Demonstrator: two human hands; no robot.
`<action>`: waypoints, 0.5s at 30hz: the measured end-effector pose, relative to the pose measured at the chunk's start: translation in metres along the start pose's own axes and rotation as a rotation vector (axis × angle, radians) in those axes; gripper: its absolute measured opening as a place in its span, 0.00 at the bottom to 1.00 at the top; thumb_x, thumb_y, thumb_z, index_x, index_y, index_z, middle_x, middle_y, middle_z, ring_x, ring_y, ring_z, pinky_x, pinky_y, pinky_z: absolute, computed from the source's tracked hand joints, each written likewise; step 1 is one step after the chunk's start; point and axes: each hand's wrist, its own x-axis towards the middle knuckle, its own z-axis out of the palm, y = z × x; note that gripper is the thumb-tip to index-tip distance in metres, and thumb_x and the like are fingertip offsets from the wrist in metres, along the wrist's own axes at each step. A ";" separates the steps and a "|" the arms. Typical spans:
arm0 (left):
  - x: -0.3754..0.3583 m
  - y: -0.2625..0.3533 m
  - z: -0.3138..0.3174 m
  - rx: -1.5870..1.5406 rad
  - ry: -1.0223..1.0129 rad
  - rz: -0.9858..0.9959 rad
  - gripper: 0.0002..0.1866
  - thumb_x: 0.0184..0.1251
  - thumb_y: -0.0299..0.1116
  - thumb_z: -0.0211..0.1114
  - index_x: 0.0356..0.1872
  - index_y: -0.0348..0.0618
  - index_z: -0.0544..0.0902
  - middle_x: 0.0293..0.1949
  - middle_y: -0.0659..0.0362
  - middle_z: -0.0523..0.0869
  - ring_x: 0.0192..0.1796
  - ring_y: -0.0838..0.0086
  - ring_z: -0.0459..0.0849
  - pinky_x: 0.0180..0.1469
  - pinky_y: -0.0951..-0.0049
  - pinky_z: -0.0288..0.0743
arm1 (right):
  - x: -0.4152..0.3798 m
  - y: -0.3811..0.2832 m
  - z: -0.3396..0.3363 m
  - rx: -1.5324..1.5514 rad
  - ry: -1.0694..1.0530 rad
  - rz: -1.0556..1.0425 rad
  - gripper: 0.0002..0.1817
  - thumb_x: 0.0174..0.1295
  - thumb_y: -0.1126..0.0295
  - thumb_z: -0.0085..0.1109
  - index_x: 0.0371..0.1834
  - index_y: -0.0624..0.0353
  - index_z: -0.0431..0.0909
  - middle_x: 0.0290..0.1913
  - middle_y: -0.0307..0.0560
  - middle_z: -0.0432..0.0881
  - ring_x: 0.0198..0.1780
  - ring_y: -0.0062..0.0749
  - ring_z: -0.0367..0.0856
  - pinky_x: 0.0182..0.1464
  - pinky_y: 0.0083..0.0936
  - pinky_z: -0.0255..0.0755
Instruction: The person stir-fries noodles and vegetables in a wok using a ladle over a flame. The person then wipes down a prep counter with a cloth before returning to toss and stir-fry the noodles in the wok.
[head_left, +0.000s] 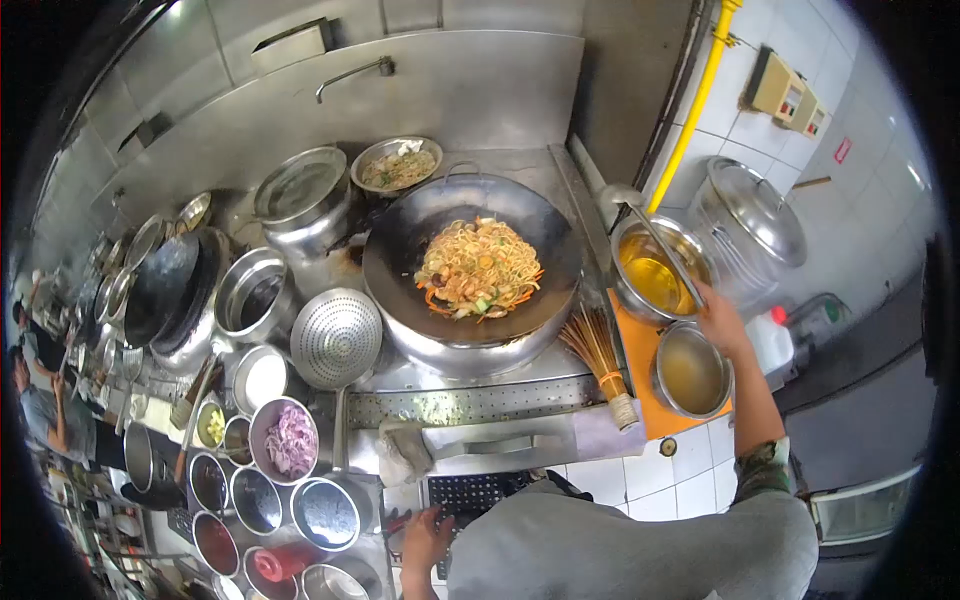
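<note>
My right hand (718, 318) is closed around the handle of a ladle (655, 237), whose bowl is raised over the far rim of a metal pot of yellow oil (658, 272). Below that hand stands a pot of cloudy liquid (692, 372). My left hand (427, 540) hangs low by the counter edge with its fingers curled; whether anything is in them I cannot make out. A large wok (400, 290) sits on the stove in front of me. Noodles (480, 265) with carrot strips and greens lie heaped in it.
A bamboo brush (600, 360) lies right of the wok, a perforated strainer (337, 338) left of it. A bowl of chopped onion (290, 440) and several metal containers (325, 513) crowd the left. Behind are a lidded pot (300, 190) and a food bowl (397, 165).
</note>
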 end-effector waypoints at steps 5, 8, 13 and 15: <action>0.005 0.010 -0.002 -0.058 -0.018 0.057 0.19 0.65 0.40 0.68 0.52 0.40 0.84 0.50 0.44 0.85 0.54 0.46 0.82 0.56 0.53 0.76 | -0.022 0.021 0.023 -0.261 -0.068 0.095 0.35 0.55 0.78 0.58 0.70 0.52 0.71 0.48 0.63 0.83 0.51 0.58 0.81 0.53 0.47 0.74; 0.004 0.012 -0.001 -0.042 0.003 0.040 0.19 0.65 0.39 0.68 0.52 0.39 0.84 0.49 0.44 0.85 0.54 0.46 0.82 0.56 0.54 0.76 | -0.020 -0.037 0.024 -0.263 0.213 -0.220 0.26 0.60 0.70 0.65 0.64 0.57 0.77 0.51 0.59 0.83 0.55 0.54 0.81 0.56 0.45 0.75; -0.001 0.020 0.005 -0.091 0.003 0.088 0.19 0.66 0.38 0.68 0.54 0.39 0.82 0.49 0.45 0.85 0.54 0.47 0.82 0.57 0.55 0.77 | -0.021 -0.254 0.079 0.175 0.088 -0.660 0.21 0.68 0.61 0.61 0.60 0.59 0.80 0.51 0.54 0.82 0.54 0.48 0.80 0.58 0.39 0.72; -0.011 0.023 0.007 -0.128 0.031 0.079 0.19 0.66 0.38 0.68 0.54 0.39 0.82 0.50 0.45 0.84 0.54 0.47 0.82 0.57 0.56 0.76 | -0.028 -0.303 0.117 -0.063 0.107 -0.712 0.22 0.71 0.52 0.54 0.55 0.59 0.79 0.45 0.53 0.81 0.50 0.46 0.78 0.56 0.42 0.65</action>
